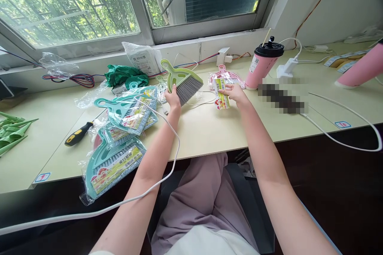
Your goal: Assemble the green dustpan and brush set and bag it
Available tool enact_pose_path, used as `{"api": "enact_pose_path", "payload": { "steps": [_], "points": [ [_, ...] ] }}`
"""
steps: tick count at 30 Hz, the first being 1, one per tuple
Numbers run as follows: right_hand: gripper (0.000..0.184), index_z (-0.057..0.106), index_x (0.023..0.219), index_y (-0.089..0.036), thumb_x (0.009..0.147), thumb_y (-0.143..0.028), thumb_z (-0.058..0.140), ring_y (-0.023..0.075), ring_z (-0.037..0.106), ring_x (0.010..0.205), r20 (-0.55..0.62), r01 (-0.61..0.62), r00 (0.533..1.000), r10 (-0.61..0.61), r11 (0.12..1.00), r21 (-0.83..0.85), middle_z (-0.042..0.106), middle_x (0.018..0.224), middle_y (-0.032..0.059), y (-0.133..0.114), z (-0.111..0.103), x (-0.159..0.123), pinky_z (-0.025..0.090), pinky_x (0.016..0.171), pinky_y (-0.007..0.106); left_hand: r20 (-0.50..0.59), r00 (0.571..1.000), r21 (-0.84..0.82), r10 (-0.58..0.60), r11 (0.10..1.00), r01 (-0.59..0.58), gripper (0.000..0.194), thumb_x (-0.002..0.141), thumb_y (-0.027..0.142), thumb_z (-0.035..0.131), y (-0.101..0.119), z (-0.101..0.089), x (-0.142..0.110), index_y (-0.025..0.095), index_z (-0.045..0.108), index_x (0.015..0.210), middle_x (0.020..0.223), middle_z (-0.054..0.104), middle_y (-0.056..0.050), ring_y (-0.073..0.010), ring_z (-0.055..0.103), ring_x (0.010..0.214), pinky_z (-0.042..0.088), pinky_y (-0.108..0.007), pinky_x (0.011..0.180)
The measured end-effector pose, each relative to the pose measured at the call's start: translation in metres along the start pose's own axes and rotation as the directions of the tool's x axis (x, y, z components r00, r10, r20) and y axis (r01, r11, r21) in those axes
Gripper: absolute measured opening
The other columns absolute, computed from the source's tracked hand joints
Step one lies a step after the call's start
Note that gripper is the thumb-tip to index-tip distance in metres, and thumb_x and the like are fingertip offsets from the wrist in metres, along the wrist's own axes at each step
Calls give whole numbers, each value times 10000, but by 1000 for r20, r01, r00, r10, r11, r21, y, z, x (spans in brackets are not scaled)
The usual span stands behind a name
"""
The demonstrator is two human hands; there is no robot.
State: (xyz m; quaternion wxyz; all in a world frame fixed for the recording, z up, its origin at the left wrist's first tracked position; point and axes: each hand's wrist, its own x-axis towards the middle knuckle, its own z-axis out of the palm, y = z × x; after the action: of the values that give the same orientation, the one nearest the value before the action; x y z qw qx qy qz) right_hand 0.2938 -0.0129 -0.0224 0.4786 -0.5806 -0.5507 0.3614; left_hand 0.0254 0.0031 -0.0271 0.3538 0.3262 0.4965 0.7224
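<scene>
My left hand (172, 99) grips a green dustpan (176, 72) with a grey-bristled brush (189, 89) nested against it, raised above the table. No plastic wrap shows on this set. Between the fingers of my right hand (235, 93) is a printed label card (222, 95), yellow-green and white with red mushroom pictures. Just behind that hand lies a pink dustpan set (226, 75) in clear wrapping. To the left of my left forearm are several wrapped teal dustpan-and-brush sets (116, 163), piled and overlapping, each with a similar label.
A white cable (143, 194) crosses over my left forearm. A black-and-yellow screwdriver (78, 134) lies left of the pile, with a crumpled green bag (124, 75) behind it. At right stand a pink cup (260, 67) with a black lid and a white charger (286, 67). The table's front edge (203, 153) is near my lap.
</scene>
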Motion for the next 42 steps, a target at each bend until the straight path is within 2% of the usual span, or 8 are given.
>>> {"api": "enact_pose_path", "payload": {
  "steps": [5, 10, 13, 18, 22, 30, 35, 42],
  "points": [
    [356, 722, 881, -224, 687, -465, 896, 128, 613, 710, 61, -96, 995, 81, 941, 325, 702, 799, -4, -20, 6, -12, 505, 649, 270, 38, 999, -37, 35, 999, -34, 446, 873, 588, 697, 0, 6, -9, 204, 654, 1095, 1120, 717, -71, -202, 654, 1145, 485, -308, 1045],
    [332, 654, 786, -203, 694, -386, 915, 46, 297, 459, 158, -146, 984, 81, 877, 457, 475, 573, -78, -27, 7, -19, 270, 397, 206, 158, 984, -50, 86, 996, -79, 394, 905, 569, 669, -2, 15, -27, 213, 623, 1066, 1125, 692, -65, -201, 639, 1137, 474, -317, 1049],
    [313, 623, 731, -189, 730, -333, 900, 39, 367, 453, 206, -175, 975, 78, 843, 508, 530, 574, -58, -30, 11, -22, 317, 397, 188, 225, 968, -53, 114, 993, -105, 365, 907, 556, 674, -3, 21, -38, 220, 616, 1037, 1096, 682, -52, -202, 630, 1140, 469, -310, 1043],
    [256, 696, 803, -164, 738, -313, 894, 71, 537, 480, 226, -163, 970, 90, 931, 328, 719, 689, 34, -32, 21, -25, 361, 407, 198, 324, 938, -84, 122, 991, -100, 371, 901, 578, 668, -7, 26, -49, 228, 584, 986, 992, 656, -28, -199, 652, 1024, 514, -321, 952],
    [327, 709, 777, -145, 696, -380, 921, 81, 524, 435, 231, -111, 970, 75, 983, 146, 744, 697, 72, -33, 25, -27, 313, 381, 219, 363, 924, -106, 119, 991, -86, 436, 866, 632, 680, -9, 26, -49, 227, 579, 991, 989, 656, -30, -203, 661, 1006, 530, -326, 927],
    [427, 672, 645, -141, 684, -493, 909, 138, 626, 563, 156, -70, 986, 64, 997, 30, 753, 718, 122, -33, 25, -26, 428, 397, 217, 431, 895, -113, 114, 991, -72, 600, 652, 529, 894, -10, 24, -46, 214, 584, 1057, 1083, 687, -60, -233, 669, 1063, 539, -363, 960],
    [407, 665, 626, -150, 780, -483, 841, 105, 561, 493, 137, -66, 988, 71, 997, -42, 723, 663, 87, -17, 24, -16, 430, 428, 229, 460, 878, -94, 136, 990, -104, 642, 586, 464, 933, -15, 23, -43, 218, 573, 1057, 1085, 677, -59, -249, 659, 1076, 545, -390, 968],
    [535, 518, 548, -188, 859, -557, 750, 77, 457, 412, 152, -114, 979, 139, 980, -165, 503, 449, -25, -27, 22, -22, 436, 508, 241, 458, 882, -69, 111, 994, -90, 558, 685, 457, 876, -14, 22, -42, 230, 573, 1096, 1104, 676, -59, -247, 654, 1102, 540, -401, 996]
  ]
}}
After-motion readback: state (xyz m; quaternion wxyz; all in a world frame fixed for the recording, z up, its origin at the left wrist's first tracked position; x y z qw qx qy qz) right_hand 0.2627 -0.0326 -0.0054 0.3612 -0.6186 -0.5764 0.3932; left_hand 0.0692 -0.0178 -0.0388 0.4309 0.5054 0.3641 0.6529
